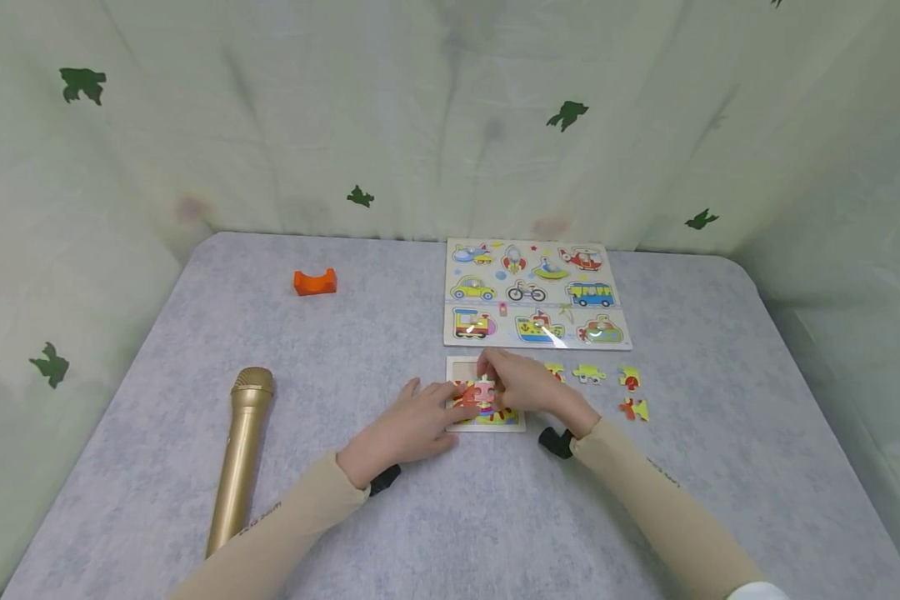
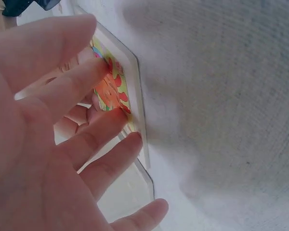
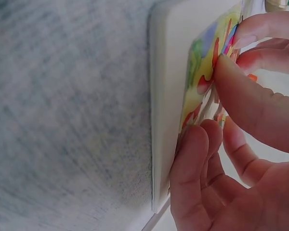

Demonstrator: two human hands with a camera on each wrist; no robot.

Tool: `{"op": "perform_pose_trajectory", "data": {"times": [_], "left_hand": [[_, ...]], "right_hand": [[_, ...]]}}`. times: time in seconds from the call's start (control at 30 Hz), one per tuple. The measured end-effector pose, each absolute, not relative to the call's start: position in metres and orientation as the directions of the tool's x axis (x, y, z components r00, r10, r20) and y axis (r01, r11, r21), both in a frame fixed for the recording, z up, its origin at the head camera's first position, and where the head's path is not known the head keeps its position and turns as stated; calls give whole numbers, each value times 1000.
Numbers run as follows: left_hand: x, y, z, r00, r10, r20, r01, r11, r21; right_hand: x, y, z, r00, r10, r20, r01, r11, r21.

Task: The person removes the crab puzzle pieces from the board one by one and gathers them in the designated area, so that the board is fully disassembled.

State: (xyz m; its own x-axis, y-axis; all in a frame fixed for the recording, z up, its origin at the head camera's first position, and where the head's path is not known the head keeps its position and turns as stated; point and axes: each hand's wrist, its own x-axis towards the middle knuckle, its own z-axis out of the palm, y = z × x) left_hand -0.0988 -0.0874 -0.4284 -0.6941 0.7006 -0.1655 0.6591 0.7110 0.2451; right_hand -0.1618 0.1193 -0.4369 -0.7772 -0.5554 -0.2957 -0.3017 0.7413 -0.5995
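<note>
Puzzle [image 1: 487, 429], one, framed in pale wood: lying flat on the surface [image 1: 435, 533], its picture showing red, yellow and rainbow colours, its far left corner exposing bare backing. Left hand [image 1: 412, 421]: reaching over the puzzle from its left, spreading its fingers, and touching the picture and near frame with straight fingertips. Right hand [image 1: 527, 383]: reaching in from the puzzle's right, curling its fingers and thumb, and pinching a pink piece [image 1: 483, 390] over the puzzle's middle; the fit beneath is staying hidden. Loose pieces [image 1: 588, 374], four, yellow with some red: lying just right of the puzzle, three forming a row and one resting nearer the person. Board [image 1: 528, 307], one, large, picturing vehicles: lying just beyond the puzzle and extending to its right. Block [image 1: 315, 286], one, orange, curving inward on top: sitting well left of the puzzle and beyond it. Microphone [image 1: 243, 458], one, gold: lying well left of the puzzle, pointing its mesh head away from the person. Sleeves [image 1: 660, 500], two, beige: covering both forearms on the puzzle's near side. Curtain [image 1: 420, 108], pale, bearing green bird shapes: hanging beyond the puzzle and board.
</note>
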Motion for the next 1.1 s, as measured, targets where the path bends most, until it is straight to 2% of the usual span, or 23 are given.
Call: {"op": "perform_pose_trajectory", "data": {"times": [0.37, 0.57, 0.73, 1.1], "left_hand": [[-99, -87, -425, -692, 699, -178, 655, 712, 252], [-99, -87, -425, -688, 705, -172, 659, 706, 259], [-99, -86, -424, -688, 704, -177, 651, 706, 278], [-99, -86, -423, -693, 693, -199, 626, 716, 310]], "right_hand": [[-161, 123, -440, -795, -543, -271, -280, 725, -629], [-164, 128, -443, -794, -570, -214, -280, 654, -703], [-166, 135, -441, -796, -572, -199, -233, 593, -771], [-160, 178, -432, -834, -524, -175, -190, 569, -800]]}}
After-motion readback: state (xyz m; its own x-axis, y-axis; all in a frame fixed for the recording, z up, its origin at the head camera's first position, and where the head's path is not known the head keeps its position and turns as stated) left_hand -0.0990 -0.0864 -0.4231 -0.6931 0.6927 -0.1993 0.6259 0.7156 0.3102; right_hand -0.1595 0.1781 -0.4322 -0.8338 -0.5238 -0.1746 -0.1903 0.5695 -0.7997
